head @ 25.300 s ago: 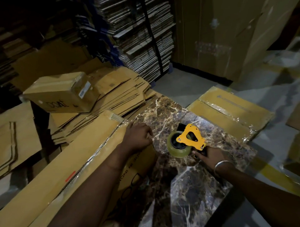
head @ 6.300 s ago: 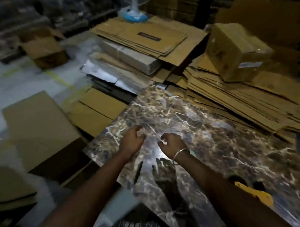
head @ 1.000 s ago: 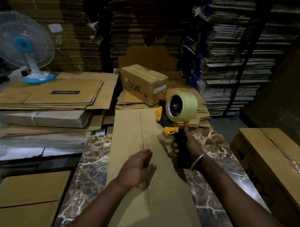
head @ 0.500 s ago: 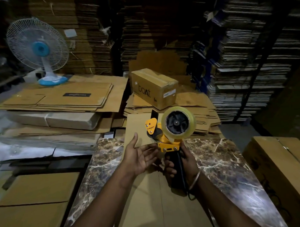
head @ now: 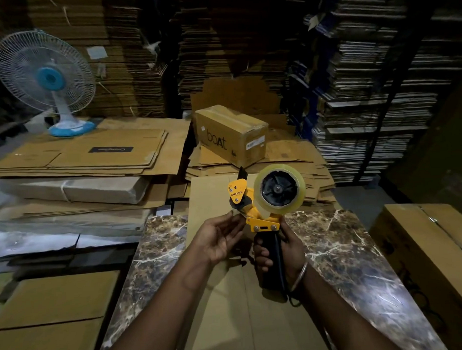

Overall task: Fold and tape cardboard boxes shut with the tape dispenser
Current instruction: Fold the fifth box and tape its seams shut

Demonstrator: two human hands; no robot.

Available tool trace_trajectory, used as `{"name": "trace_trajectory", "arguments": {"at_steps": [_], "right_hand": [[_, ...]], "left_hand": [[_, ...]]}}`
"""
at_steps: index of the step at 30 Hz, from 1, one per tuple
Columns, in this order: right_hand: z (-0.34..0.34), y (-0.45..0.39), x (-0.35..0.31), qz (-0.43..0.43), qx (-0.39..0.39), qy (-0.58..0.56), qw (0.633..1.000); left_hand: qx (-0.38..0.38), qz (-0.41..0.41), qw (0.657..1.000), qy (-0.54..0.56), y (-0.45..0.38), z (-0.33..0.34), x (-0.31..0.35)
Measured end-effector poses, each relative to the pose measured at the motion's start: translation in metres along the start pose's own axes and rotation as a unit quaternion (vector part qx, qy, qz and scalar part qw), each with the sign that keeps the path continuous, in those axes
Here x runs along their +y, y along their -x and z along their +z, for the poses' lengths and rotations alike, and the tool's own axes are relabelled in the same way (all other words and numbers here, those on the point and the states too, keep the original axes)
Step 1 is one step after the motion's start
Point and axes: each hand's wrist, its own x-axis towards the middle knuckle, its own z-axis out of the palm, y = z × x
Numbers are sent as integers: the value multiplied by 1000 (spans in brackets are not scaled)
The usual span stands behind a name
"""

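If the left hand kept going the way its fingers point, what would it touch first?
The left hand points up and right, at the yellow front of the tape dispenser that the right hand grips. Its fingertips look nearly on it already, though depth is hard to judge.

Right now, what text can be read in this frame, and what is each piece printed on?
"XMUNIX": yellow side plate of the tape dispenser.
"boAt": side of the sealed cardboard box.
White sticker on that box's end: too small to read.
Black label on the flattened cartons: upside down, blurred, unreadable.
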Motion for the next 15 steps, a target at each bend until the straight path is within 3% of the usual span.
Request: {"name": "trace_trajectory", "arguments": {"at_steps": [6,15], "right_hand": [[9,4,1,9,56,4,998],[13,6,7,19,82,24,996]], "left_hand": [[-3,-18,999,27,-4,-8,8],[64,-54,990,-115,-6,-9,31]]}}
